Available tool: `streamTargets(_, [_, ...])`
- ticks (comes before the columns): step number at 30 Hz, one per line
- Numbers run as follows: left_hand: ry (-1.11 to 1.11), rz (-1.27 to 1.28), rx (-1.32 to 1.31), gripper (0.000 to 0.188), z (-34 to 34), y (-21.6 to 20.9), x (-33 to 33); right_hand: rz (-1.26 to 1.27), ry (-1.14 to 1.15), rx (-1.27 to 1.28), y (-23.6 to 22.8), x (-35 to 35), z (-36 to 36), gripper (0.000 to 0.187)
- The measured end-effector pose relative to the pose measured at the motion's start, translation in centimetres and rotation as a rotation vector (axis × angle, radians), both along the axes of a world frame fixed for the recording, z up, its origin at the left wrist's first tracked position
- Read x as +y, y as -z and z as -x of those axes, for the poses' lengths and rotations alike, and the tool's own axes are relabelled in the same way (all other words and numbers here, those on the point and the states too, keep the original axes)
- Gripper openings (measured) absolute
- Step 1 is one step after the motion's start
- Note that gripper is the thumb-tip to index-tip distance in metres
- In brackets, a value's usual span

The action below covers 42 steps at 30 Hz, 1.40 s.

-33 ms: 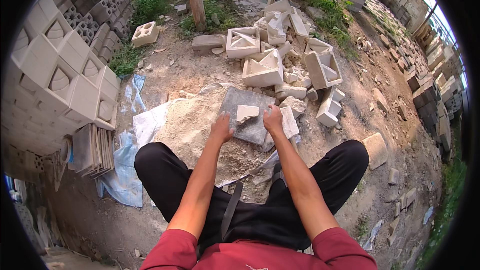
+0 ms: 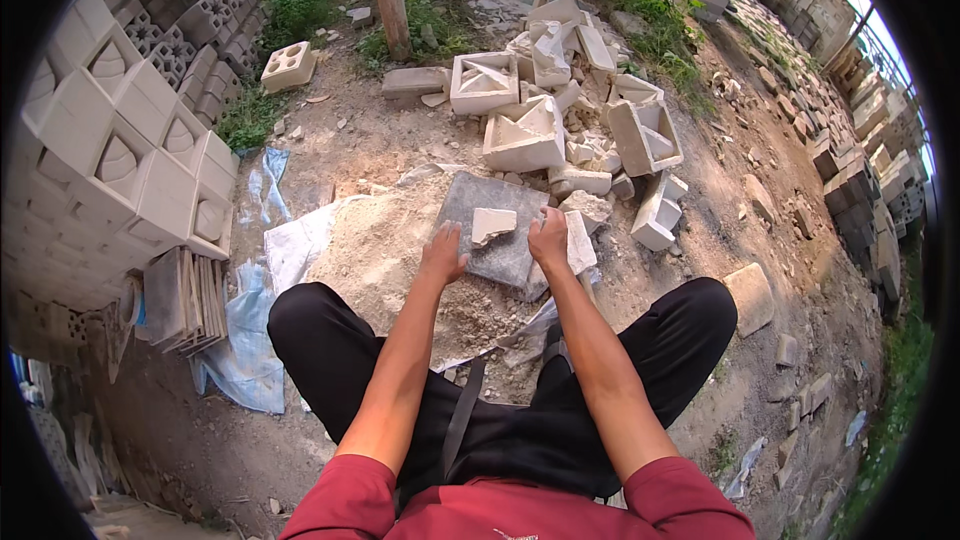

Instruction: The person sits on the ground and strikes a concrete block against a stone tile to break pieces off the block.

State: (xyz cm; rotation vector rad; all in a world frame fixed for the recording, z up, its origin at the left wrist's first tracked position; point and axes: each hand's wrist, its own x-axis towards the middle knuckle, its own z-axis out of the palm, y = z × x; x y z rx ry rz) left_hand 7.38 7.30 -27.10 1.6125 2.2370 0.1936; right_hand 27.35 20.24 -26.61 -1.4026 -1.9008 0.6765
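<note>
A square grey slab (image 2: pixel 485 195) lies on the ground ahead of my knees, against a heap of pale crushed rubble. On its middle rests a broken off-white block piece (image 2: pixel 493 224), touched by neither hand. My left hand (image 2: pixel 444 254) is at the slab's left edge, its fingers bent around the side. At the opposite edge my right hand (image 2: pixel 547 238) is closed on the slab, knuckles up. The fingertips of both hands are partly hidden. Just right of my right hand leans a pale flat fragment (image 2: pixel 579 243).
Broken hollow blocks (image 2: pixel 525 135) and chunks are piled beyond the slab. Pale rubble (image 2: pixel 375 250) spreads on its left over white sheeting. Stacked blocks (image 2: pixel 130 155) stand at the left, above thin boards (image 2: pixel 190 295). A wooden post (image 2: pixel 391 0) rises at the back.
</note>
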Motion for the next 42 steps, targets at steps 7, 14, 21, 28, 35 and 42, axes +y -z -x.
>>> streamTargets(7, [0.036,-0.045,0.027,0.073,-1.0,1.1,3.9,0.290,0.365,-0.347,-1.3,-2.0,-5.9,0.063])
streamTargets(14, [0.163,0.059,0.075,0.073,-4.4,0.1,8.3,0.667,0.140,-0.568,6.6,-0.4,-12.1,0.062])
streamTargets(21, [-0.221,0.073,0.028,0.081,-4.0,-0.6,6.2,0.739,0.149,-0.623,5.6,-1.8,-10.7,0.056])
streamTargets(28, [-0.488,0.346,-0.060,0.104,-2.1,-3.0,5.1,0.602,0.073,-0.519,1.3,-1.0,-11.7,0.044])
streamTargets(35, [-0.519,0.348,-0.151,0.087,-1.1,-1.5,4.0,0.527,0.025,-0.415,-2.8,-1.3,-10.2,0.045])
streamTargets(42, [-0.625,0.281,-0.341,0.080,-0.3,1.0,3.1,0.530,-0.066,-0.010,-6.0,-4.3,-5.7,0.047])
